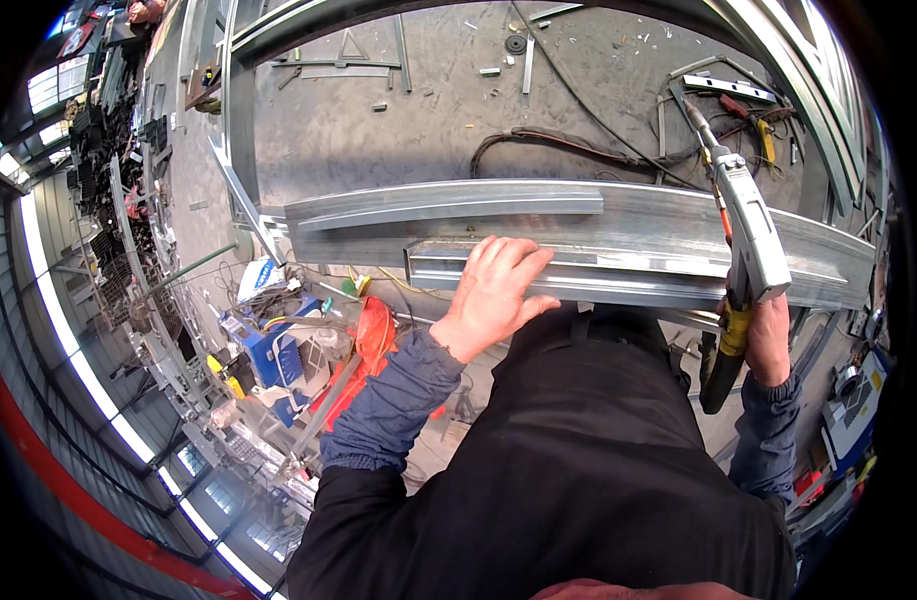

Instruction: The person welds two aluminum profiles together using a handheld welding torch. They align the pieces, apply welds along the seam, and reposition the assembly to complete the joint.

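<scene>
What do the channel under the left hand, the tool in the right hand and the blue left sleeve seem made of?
Long silvery channel: probably steel or aluminium, smooth and semi-glossy, given its bright streaked reflections. Silver-grey pistol-shaped tool: metal or painted plastic body, satin; its highlights leave that open. Dark blue gathered sleeve: likely woven cloth, matte, judging by soft wrinkles.

Grey, dusty concrete floor (379, 135) spreads across the far side, littered with small offcuts (491, 72). On the left, a grey panelled wall (67, 230) bends along the rim, with 1 long bright white strip (91, 380) and 1 red band (41, 472); pale windows (64, 82) glow far left, more near left
</scene>
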A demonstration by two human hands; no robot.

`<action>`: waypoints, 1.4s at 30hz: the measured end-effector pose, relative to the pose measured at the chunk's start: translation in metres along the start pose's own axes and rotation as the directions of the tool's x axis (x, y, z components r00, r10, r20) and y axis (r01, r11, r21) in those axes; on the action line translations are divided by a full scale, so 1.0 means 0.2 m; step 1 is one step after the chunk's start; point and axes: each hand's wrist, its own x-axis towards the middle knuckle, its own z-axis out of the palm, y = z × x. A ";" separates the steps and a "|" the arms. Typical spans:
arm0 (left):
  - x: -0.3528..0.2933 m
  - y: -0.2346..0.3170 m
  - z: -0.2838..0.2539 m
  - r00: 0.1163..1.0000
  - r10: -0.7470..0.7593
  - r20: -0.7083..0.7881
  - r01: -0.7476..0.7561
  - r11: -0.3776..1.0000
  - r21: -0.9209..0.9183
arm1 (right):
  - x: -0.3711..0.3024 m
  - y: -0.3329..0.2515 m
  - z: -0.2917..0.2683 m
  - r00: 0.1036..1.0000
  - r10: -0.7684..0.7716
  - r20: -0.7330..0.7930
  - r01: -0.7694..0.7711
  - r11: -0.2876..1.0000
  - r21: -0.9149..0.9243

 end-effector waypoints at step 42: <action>0.09 0.01 0.05 0.997 0.012 0.071 -0.016 0.999 0.052 | 0.01 -0.08 0.07 1.000 0.006 -0.029 -0.008 0.998 -0.063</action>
